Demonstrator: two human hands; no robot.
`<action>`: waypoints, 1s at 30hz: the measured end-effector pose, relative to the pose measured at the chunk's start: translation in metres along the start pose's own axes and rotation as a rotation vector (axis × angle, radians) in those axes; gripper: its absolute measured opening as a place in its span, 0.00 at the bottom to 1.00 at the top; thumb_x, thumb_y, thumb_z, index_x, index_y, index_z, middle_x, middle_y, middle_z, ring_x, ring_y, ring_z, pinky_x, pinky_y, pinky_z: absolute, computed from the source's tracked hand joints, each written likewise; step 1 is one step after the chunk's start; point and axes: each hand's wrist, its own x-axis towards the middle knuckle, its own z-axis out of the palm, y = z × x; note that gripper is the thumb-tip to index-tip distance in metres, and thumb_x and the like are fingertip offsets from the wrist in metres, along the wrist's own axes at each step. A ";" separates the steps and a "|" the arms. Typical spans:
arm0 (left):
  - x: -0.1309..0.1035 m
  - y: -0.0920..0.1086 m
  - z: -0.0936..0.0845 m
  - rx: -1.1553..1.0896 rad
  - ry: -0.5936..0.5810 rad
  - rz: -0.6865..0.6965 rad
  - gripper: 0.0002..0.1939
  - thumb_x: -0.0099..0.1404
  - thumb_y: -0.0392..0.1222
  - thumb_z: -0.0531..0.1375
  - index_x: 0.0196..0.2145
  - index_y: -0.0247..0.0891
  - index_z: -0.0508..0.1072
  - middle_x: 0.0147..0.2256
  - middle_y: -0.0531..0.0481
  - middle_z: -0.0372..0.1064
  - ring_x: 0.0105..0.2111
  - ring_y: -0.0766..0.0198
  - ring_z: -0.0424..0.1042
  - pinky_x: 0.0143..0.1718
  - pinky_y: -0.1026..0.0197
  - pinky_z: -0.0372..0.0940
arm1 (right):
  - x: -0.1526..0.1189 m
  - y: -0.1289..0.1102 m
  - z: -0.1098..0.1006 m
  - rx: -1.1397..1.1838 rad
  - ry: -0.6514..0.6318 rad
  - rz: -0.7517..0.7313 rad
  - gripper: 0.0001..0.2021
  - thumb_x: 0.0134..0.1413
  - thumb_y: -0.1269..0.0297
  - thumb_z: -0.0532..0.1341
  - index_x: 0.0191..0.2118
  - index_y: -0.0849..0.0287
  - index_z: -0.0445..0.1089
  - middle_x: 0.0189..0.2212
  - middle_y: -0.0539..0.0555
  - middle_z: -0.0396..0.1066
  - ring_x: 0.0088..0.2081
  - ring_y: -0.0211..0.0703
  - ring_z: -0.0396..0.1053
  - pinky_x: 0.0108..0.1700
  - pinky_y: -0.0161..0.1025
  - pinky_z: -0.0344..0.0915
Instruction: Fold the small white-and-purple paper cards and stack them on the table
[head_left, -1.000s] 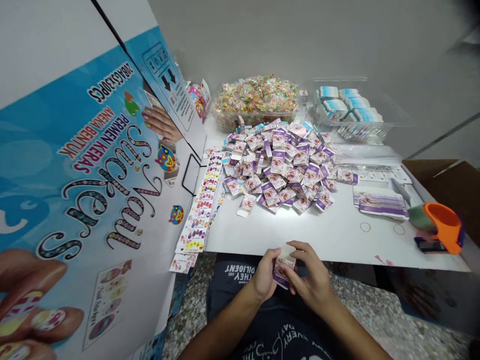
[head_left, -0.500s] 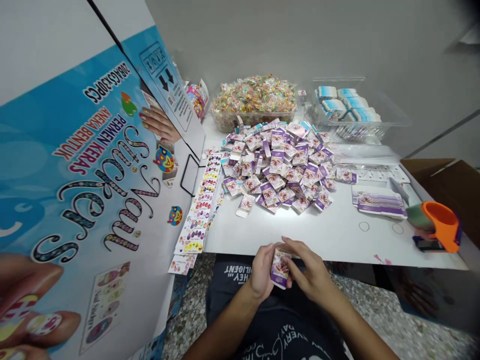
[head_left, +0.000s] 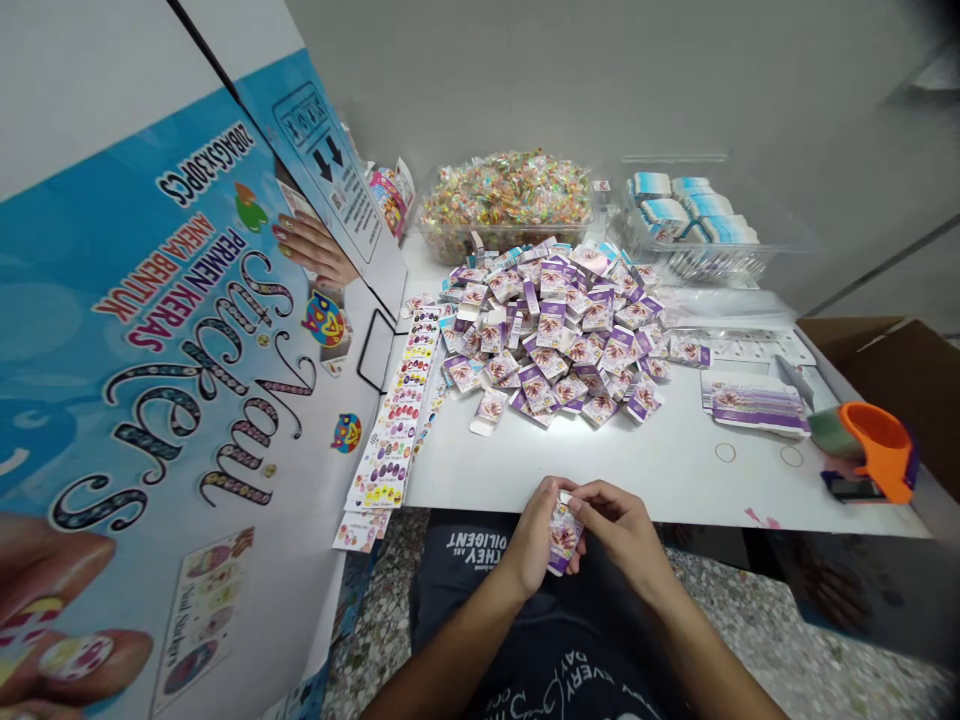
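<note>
A small purple-and-white printed carton (head_left: pixel 564 538) is held over my lap, close to the table's front edge. My left hand (head_left: pixel 534 540) wraps round it from the left side. At its upper end the fingers of my right hand (head_left: pixel 613 520) pinch the white flap (head_left: pixel 565 497). Whether anything is inside the carton cannot be seen. Beyond my hands, a large heap of similar small cartons (head_left: pixel 551 330) covers the middle of the white table (head_left: pixel 637 470).
Nail-sticker sheets (head_left: pixel 394 430) lie left, beside a big printed box (head_left: pixel 225 300). Behind the heap stand a tub of wrapped candies (head_left: pixel 510 200) and a clear tub of blue-white packs (head_left: pixel 697 215). Flat cartons (head_left: pixel 757 400), an orange tape dispenser (head_left: pixel 877 450) and a brown cardboard box (head_left: pixel 885 365) sit right.
My right hand's fingers have moved from the carton's front face to its upper end and now pinch the flap. My left hand still holds the carton.
</note>
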 end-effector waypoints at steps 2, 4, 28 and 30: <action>0.001 0.003 -0.001 0.036 -0.011 0.025 0.30 0.68 0.69 0.49 0.48 0.38 0.66 0.18 0.55 0.68 0.12 0.65 0.64 0.15 0.67 0.58 | -0.001 0.002 0.000 -0.028 0.010 -0.055 0.14 0.57 0.51 0.67 0.33 0.58 0.74 0.19 0.49 0.73 0.17 0.42 0.70 0.21 0.40 0.69; 0.002 0.007 -0.003 0.040 0.005 0.027 0.26 0.68 0.65 0.51 0.47 0.39 0.66 0.20 0.57 0.67 0.12 0.67 0.63 0.14 0.67 0.57 | -0.003 0.006 0.000 -0.170 0.064 -0.250 0.10 0.60 0.55 0.66 0.36 0.57 0.77 0.29 0.54 0.78 0.27 0.45 0.75 0.30 0.44 0.75; 0.003 0.019 -0.023 -0.091 0.126 0.245 0.23 0.67 0.63 0.55 0.43 0.38 0.65 0.31 0.49 0.73 0.26 0.62 0.71 0.29 0.61 0.63 | 0.060 -0.055 -0.132 -0.757 0.635 -0.655 0.19 0.57 0.52 0.65 0.50 0.55 0.70 0.60 0.64 0.63 0.60 0.59 0.65 0.54 0.56 0.70; 0.004 0.019 -0.023 -0.071 0.133 0.249 0.24 0.66 0.63 0.56 0.42 0.37 0.66 0.30 0.49 0.72 0.26 0.63 0.71 0.29 0.61 0.63 | 0.064 -0.048 -0.177 -1.125 0.681 -0.610 0.23 0.56 0.52 0.63 0.54 0.57 0.70 0.62 0.66 0.62 0.65 0.65 0.58 0.61 0.64 0.61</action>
